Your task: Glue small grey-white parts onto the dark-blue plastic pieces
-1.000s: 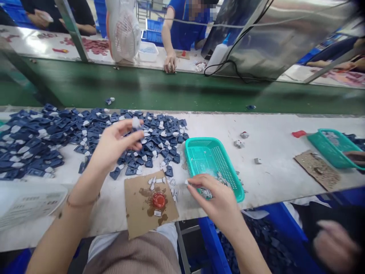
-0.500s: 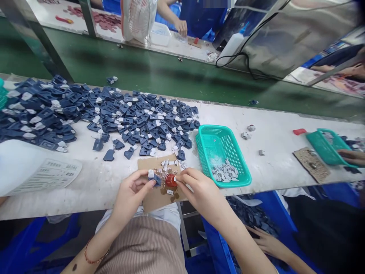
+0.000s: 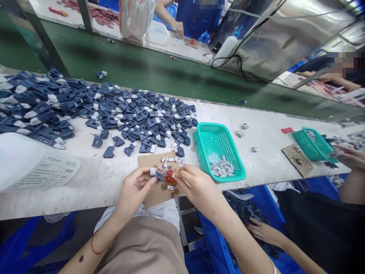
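Between the thumb and fingers of my left hand [image 3: 138, 186] is a dark blue plastic part [image 3: 157, 175] with a light grey piece at its top. My right hand [image 3: 196, 182] pinches a small light grey piece [image 3: 173, 175] beside a red cap [image 3: 170, 176]. That cap rests on a wet-stained cardboard sheet [image 3: 152, 199] at the table's near edge. On the cardboard, a grey piece [image 3: 170, 187] lies just in front of the cap, and several more lie behind it. The tips of my right fingers partly hide the piece they hold.
A heap of blue parts [image 3: 137, 118] covers the table's left and middle. The green basket [image 3: 242, 173] to my right holds small grey pieces. At the left stands a white bottle [image 3: 25, 163]. A co-worker's hand [image 3: 265, 230] reaches into a blue crate of dark parts below right.
The view has shifted slightly. My hands stay close to the red cap with the same parts in them. At the far right, the co-worker's hand has moved at the small green basket.
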Motion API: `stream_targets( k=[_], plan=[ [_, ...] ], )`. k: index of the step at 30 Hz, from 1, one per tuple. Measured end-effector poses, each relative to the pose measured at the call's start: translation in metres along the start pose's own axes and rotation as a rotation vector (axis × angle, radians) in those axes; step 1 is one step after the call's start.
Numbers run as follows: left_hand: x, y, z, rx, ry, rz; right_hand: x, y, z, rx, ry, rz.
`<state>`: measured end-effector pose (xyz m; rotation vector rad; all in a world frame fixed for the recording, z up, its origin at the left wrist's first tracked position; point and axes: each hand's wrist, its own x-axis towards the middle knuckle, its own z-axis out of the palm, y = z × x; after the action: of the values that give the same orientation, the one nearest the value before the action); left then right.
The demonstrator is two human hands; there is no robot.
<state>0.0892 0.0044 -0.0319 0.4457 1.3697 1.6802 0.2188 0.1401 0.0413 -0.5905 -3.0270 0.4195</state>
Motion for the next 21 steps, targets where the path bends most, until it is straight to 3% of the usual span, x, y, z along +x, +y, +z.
stream_targets(
  k=[16,18,21],
  plan=[
    [-0.001,0.001,-0.002,-0.044,-0.019,0.009,0.003,-0.004,0.001,0.078,0.013,0.079],
    [-0.003,0.003,-0.002,-0.096,0.007,0.008,0.003,0.000,-0.001,0.159,0.032,0.123],
    [-0.007,0.010,0.000,-0.168,0.020,-0.004,-0.002,0.005,-0.006,0.490,0.072,0.268]
  ],
)
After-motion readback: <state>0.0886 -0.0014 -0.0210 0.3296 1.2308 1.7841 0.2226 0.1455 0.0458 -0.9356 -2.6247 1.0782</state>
